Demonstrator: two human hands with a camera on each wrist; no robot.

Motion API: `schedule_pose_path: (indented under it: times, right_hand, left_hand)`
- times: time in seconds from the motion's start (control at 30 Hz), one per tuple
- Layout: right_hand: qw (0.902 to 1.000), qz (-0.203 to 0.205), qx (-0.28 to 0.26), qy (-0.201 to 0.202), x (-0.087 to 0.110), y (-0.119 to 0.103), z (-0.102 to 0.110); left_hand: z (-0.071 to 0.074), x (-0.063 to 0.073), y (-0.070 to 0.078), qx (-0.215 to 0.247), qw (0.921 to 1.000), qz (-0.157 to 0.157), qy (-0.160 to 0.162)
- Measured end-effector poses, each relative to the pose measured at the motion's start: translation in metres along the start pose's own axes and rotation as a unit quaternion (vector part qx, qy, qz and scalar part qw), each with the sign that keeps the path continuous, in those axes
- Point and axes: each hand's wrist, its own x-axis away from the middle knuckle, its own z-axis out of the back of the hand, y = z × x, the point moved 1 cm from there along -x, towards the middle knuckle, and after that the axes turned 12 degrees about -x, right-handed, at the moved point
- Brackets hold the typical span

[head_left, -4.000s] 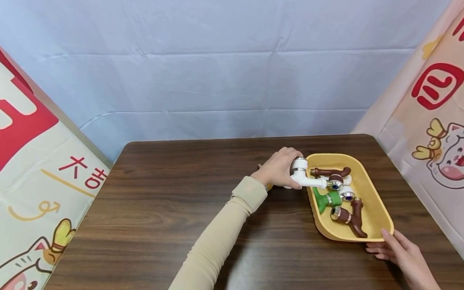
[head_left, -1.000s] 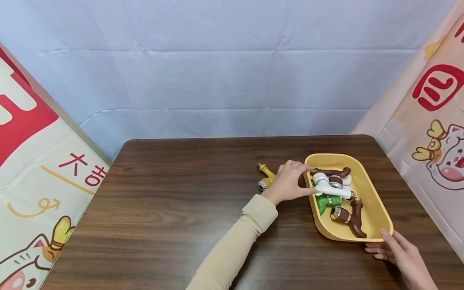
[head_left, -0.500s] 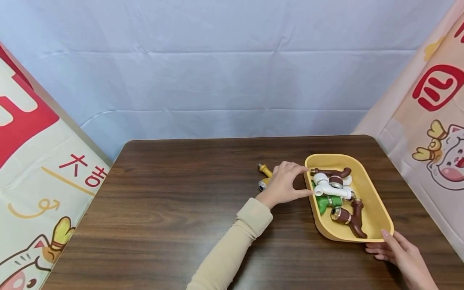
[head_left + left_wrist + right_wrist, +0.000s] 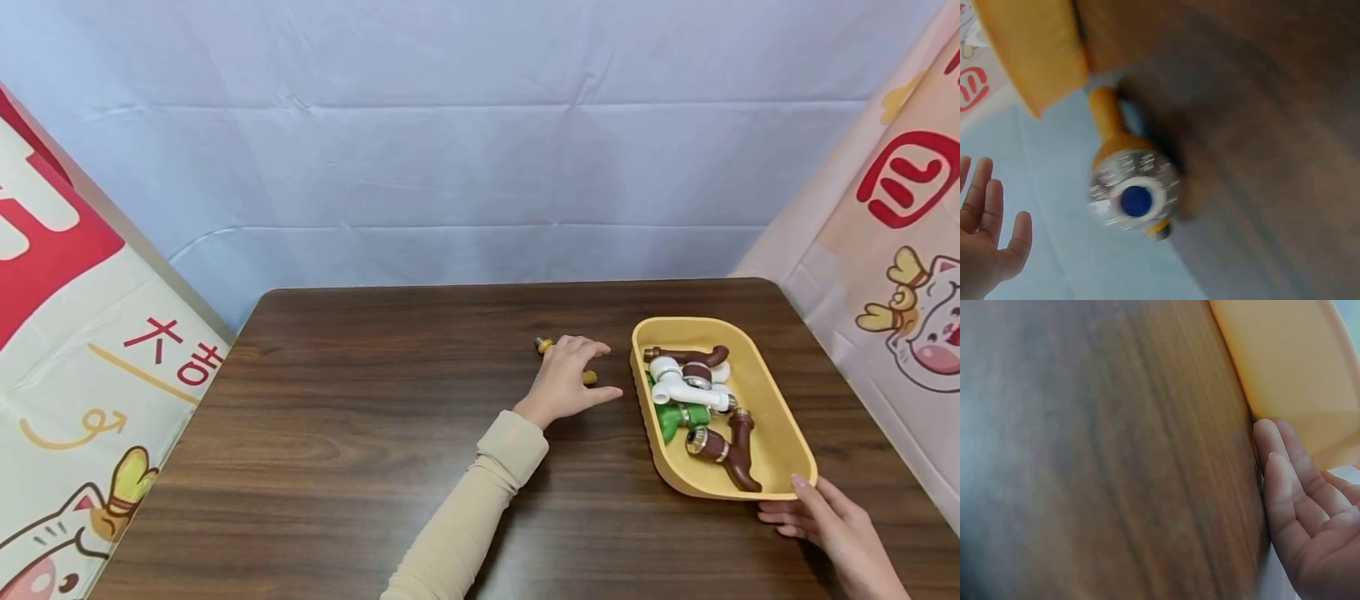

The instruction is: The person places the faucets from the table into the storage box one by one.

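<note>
My left hand (image 4: 566, 377) hovers with thumb and fingers spread over a yellow faucet (image 4: 589, 377), which it partly covers in the head view. The left wrist view shows this faucet's ribbed chrome knob (image 4: 1104, 181) with a blue centre, outside the hand. My right hand (image 4: 847, 533) holds the near right corner of a yellow tray (image 4: 776, 417), thumb on the rim and fingers against the outer wall. Inside lie a white faucet (image 4: 686, 393) on top, a green one (image 4: 678, 417), two brown ones (image 4: 738, 454), and another white part (image 4: 720, 372) beneath.
The dark wood table (image 4: 360, 417) runs up to a pale cloth backdrop (image 4: 450, 192). Printed panels (image 4: 911, 333) flank it on both sides. The tray stands near the table's right side, with the yellow faucet to its left.
The white faucet, gripped by my left hand 4 s ago, now lies in the tray, released. That hand has drawn back leftward over the yellow faucet. My right hand stays at the tray corner.
</note>
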Motion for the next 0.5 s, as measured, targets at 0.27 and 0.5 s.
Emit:
schedule_pose_path:
  times: [0.27, 0.5]
  right_hand:
    - [1.0, -0.007, -0.003, 0.002, 0.0, 0.0, 0.0]
    - [0.9999, 0.004, -0.015, -0.006, 0.0, 0.0, 0.0]
  left_hand:
    - [-0.01, 0.003, -0.016, -0.013, 0.9983, 0.052, -0.022]
    - [-0.013, 0.002, -0.025, -0.005, 0.9945, 0.101, -0.027]
